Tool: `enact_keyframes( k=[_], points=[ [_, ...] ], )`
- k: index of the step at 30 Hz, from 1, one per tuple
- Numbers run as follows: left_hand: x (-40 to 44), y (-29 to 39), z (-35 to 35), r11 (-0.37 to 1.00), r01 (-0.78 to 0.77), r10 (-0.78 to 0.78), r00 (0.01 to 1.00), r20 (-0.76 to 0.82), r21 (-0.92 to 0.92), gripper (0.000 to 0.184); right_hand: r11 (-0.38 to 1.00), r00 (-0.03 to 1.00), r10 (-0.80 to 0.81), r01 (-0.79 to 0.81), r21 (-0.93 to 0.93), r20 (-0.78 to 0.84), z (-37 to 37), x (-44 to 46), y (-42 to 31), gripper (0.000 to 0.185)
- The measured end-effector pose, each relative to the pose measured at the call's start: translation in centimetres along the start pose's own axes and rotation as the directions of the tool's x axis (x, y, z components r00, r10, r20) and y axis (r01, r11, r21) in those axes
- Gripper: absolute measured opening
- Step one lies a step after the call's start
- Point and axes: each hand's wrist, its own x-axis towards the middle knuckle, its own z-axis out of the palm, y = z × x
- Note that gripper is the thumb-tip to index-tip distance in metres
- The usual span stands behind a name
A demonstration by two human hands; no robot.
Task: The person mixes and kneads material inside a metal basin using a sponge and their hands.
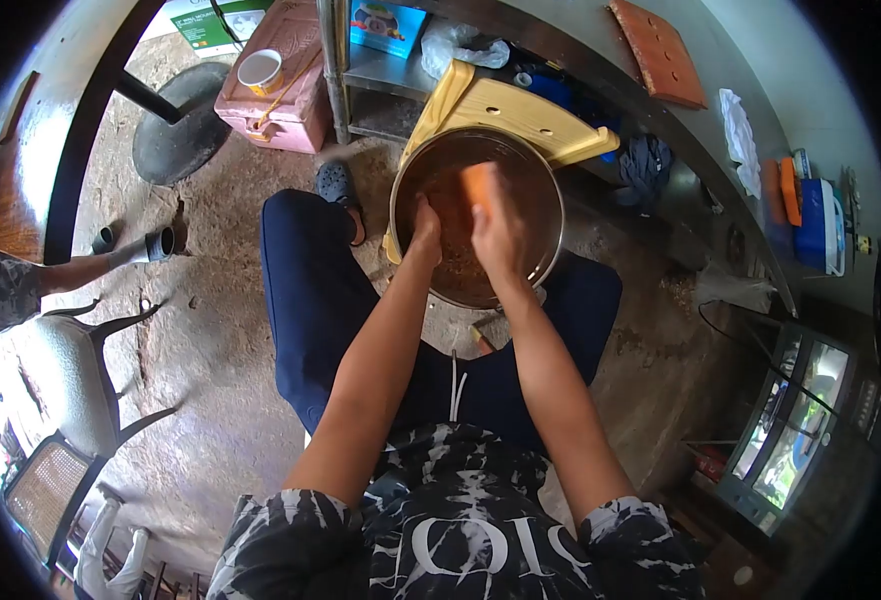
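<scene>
A large round metal pot (557,225) stands between my knees, with reddish-brown matter over its inner walls and bottom. My right hand (500,235) is inside it, closed around an orange block-like thing (477,186). Motion blurs that hand and the block, so I cannot tell whether it is a sponge. My left hand (426,226) reaches in near the pot's left inner wall; its fingers are mostly hidden, and I see nothing held in it.
A yellow plastic stool (520,108) is right behind the pot. Beyond it are a pink cooler box (278,75) carrying a white tub (260,70), and a metal shelf (385,72). At left, a chair (55,490) and another person's leg (95,270); at right, a glass-fronted cabinet (790,425).
</scene>
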Motion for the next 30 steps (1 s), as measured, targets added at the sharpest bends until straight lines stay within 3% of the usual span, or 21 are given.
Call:
enact_keyframes(
  k=[1, 2, 4, 5, 8, 9, 10, 12, 14, 16, 18, 19, 22, 24, 26, 28, 29, 30],
  points=[
    [-1.4, 0.7, 0.7, 1.000, 0.003, -0.003, 1.000, 0.006, 0.004, 0.081, 0.997, 0.982, 0.052, -0.039, -0.074, 0.181, -0.1, -0.2, -0.5, 0.069],
    [-2.9, 1.5, 1.3, 0.999, -0.031, 0.032, 0.999, 0.013, -0.020, 0.076, 0.996, 0.983, 0.058, -0.045, -0.077, 0.175, -0.6, -0.2, -0.7, 0.069],
    [-2.2, 1.7, 1.3, 0.996, -0.075, 0.076, 0.997, 0.015, -0.055, 0.071, 1.000, 0.992, 0.013, -0.013, 0.003, 0.122, -0.8, 0.4, -1.0, 0.070],
    [-1.6, 1.4, 1.0, 0.997, -0.037, 0.036, 0.999, -0.016, -0.066, 0.072, 0.988, 0.987, -0.148, 0.146, -0.041, -0.068, -0.9, 0.5, -0.9, 0.072],
    [-1.9, 1.6, 1.0, 0.999, 0.041, -0.041, 0.991, -0.127, -0.007, 0.071, 0.994, 0.990, -0.099, 0.104, 0.036, -0.105, -1.1, -1.9, -3.1, 0.067],
    [-2.6, 2.0, 1.5, 0.994, 0.084, -0.069, 0.977, -0.202, 0.066, 0.070, 0.995, 0.990, -0.018, 0.004, 0.101, 0.142, 0.2, -3.1, -1.4, 0.066],
    [-3.1, 1.9, 1.5, 0.994, 0.085, -0.069, 0.978, -0.196, 0.074, 0.070, 0.995, 0.991, -0.012, -0.001, 0.099, 0.133, -0.2, -3.2, -1.3, 0.066],
    [-3.7, 2.5, 1.0, 0.992, 0.034, -0.016, 0.989, 0.146, -0.121, 0.079, 0.999, 0.995, 0.022, -0.026, 0.041, 0.097, -0.3, -2.5, -1.2, 0.067],
    [-4.2, 2.4, 1.4, 0.995, 0.055, -0.052, 0.998, 0.045, -0.079, 0.079, 0.997, 0.982, -0.080, 0.079, -0.012, -0.171, -1.5, -1.6, -2.7, 0.068],
    [-3.6, 2.4, 1.4, 0.997, 0.073, -0.074, 0.996, -0.046, -0.036, 0.079, 0.998, 0.989, -0.056, 0.057, -0.002, -0.140, -2.3, -1.8, -3.5, 0.068],
    [-3.1, 2.0, 1.4, 0.995, 0.068, -0.057, 0.986, -0.160, 0.067, 0.068, 0.991, 0.991, -0.130, 0.131, 0.041, -0.019, -0.1, -3.1, -0.7, 0.069],
    [-2.9, 1.8, 1.5, 0.995, 0.063, -0.051, 0.987, -0.151, 0.074, 0.068, 0.996, 0.989, -0.066, 0.059, 0.061, 0.134, 0.1, -3.2, -0.5, 0.070],
    [-2.7, 2.5, 1.3, 1.000, 0.002, -0.003, 0.996, -0.092, -0.009, 0.069, 0.998, 0.999, -0.043, 0.042, -0.048, -0.021, -1.7, -1.5, -1.0, 0.072],
    [-3.0, 1.9, 0.8, 0.990, 0.127, -0.128, 0.992, -0.019, -0.063, 0.081, 1.000, 0.979, 0.012, -0.013, -0.008, -0.202, -3.1, -0.6, -1.9, 0.072],
    [-2.5, 1.8, 0.5, 0.995, 0.100, -0.100, 0.995, 0.007, -0.030, 0.081, 0.997, 0.973, -0.025, 0.008, -0.073, -0.230, -3.4, -1.0, -2.1, 0.073],
    [-3.2, 1.9, 1.2, 0.997, 0.076, -0.076, 0.996, 0.050, 0.017, 0.082, 0.978, 0.989, -0.137, 0.143, -0.153, 0.053, -2.3, -1.8, 0.6, 0.072],
    [-4.3, 2.2, 1.7, 0.999, -0.004, 0.006, 0.999, 0.046, -0.044, 0.072, 0.992, 0.965, 0.103, -0.117, 0.042, 0.241, -2.1, -1.8, 1.9, 0.074],
    [-5.0, 2.5, 2.0, 0.991, -0.080, 0.084, 0.996, 0.035, -0.106, 0.064, 0.991, 0.968, 0.111, -0.124, 0.042, 0.224, -3.0, -1.1, 1.9, 0.074]
  ],
)
